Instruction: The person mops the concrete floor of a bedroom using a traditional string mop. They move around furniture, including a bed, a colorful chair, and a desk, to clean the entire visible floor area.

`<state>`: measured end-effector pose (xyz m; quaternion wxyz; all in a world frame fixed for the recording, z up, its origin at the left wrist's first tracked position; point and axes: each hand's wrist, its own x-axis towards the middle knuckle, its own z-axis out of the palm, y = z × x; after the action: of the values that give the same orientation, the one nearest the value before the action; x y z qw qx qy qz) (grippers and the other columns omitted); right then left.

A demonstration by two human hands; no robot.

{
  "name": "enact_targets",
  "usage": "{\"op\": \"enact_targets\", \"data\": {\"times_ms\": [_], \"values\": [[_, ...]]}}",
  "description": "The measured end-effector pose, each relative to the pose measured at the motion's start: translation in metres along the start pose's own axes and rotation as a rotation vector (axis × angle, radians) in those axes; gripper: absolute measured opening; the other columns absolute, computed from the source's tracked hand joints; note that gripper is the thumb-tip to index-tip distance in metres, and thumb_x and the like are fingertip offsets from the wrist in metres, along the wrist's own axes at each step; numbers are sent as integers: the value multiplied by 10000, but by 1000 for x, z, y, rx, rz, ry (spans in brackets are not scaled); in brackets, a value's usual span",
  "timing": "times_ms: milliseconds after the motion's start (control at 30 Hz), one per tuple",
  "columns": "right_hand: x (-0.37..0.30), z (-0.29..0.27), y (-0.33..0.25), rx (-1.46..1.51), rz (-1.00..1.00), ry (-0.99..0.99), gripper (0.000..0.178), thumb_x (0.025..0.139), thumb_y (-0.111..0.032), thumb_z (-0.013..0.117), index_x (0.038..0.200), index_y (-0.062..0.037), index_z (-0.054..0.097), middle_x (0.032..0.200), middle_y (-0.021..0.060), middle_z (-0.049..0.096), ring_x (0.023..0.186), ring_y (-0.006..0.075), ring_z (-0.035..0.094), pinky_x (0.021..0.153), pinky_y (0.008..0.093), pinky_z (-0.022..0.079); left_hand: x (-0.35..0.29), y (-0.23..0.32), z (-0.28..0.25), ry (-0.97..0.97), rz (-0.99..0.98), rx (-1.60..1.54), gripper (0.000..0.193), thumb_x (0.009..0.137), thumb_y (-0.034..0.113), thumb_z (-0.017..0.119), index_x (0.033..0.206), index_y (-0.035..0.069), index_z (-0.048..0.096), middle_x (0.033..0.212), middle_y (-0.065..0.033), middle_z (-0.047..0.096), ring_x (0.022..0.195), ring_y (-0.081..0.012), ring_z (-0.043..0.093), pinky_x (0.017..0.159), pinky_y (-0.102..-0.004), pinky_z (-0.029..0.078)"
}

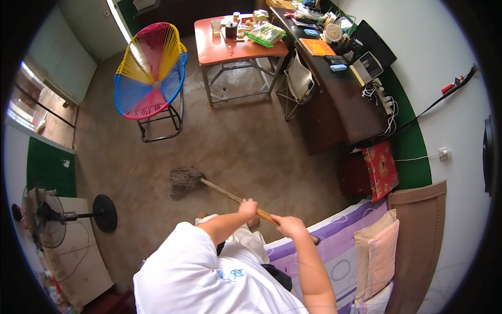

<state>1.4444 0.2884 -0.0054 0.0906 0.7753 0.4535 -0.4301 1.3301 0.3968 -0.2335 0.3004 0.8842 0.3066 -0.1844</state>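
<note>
A string mop (pixel 222 190) with a wooden handle slants across the floor in front of me. Its grey, shaggy mop head (pixel 183 183) lies on the brown floor, left of the middle. My left hand (pixel 248 208) is wrapped round the handle about halfway up. Higher on the same handle, to the right, my right hand (pixel 291 226) is closed round it. The handle's end (pixel 315 239) pokes out beyond the right forearm, close to the bed.
A colourful corded rocking chair (pixel 151 78) stands at the far left, beside an orange table (pixel 240 51) with things on it. A folding chair (pixel 299 78) and dark desk (pixel 345 99) line the right. The bed (pixel 314 251) is near right; a standing fan (pixel 104 213) is left.
</note>
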Motion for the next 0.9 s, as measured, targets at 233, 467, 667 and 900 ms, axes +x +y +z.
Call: {"op": "enact_targets", "data": {"times_ms": [233,467,667,900], "values": [[-123,37,99,187,404,1,541,817,-260,548,1318,-330,357,955,154,622,878,329,591,766,419,456,-1,183,40,-197,336,-7,206,785,148,498,906,74,648,1044,-150,563,1080,-405,455,855,-478,427],[-156,73,80,406,749,7,595,815,-269,535,1356,-310,289,928,185,619,852,351,588,766,436,448,13,238,128,-418,339,-144,332,801,153,428,1046,-19,572,1244,-260,423,1159,-393,421,947,-409,386],[-149,103,52,482,827,193,740,694,-172,668,1342,-281,327,858,198,621,713,325,609,665,405,481,-11,240,55,-561,500,2,264,812,119,441,892,-5,660,1186,-206,482,1079,-317,488,906,-357,429],[-101,76,-10,774,723,223,715,674,-47,621,1315,-252,380,727,140,583,436,202,514,434,317,444,33,138,106,-385,251,-91,249,790,151,493,937,26,650,1128,-205,527,996,-325,553,830,-365,476]]}}
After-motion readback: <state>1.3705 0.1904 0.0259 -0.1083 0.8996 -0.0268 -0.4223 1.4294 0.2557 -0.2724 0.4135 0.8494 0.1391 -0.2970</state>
